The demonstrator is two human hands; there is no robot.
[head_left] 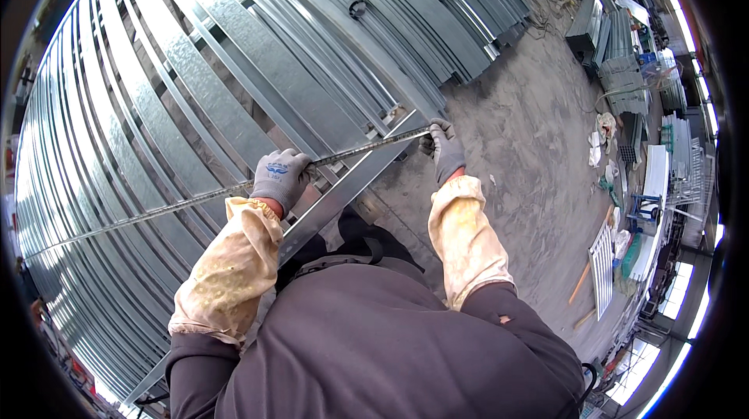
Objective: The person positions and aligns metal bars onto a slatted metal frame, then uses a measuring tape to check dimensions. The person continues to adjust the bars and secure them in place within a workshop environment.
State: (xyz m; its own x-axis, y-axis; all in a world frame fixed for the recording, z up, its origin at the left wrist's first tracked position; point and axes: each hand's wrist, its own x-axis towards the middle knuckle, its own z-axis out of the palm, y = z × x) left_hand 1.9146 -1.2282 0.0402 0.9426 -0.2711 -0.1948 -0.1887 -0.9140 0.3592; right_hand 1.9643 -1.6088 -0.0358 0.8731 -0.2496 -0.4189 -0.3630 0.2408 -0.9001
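A long, thin, dark strip with speckled marks (367, 147) runs across the metal profiles, from the frame's right corner to far off on the left. Whether it is a measuring tape or a flat bar I cannot tell. My right hand (445, 147), in a grey glove, pinches its right end just beyond the frame's corner. My left hand (281, 177), gloved in grey as well, is closed around the strip farther left, its fingertips partly hidden. Beneath lie many long galvanized steel profiles (187, 79), side by side. A steel beam (343, 197) edges the frame on my side.
More stacked steel profiles (437, 13) lie beyond, at the top. On the right, grey concrete floor (523, 177) stretches to piles of metal parts (624, 76). A white slatted panel (601, 271) and a wooden stick (580, 282) lie at the right.
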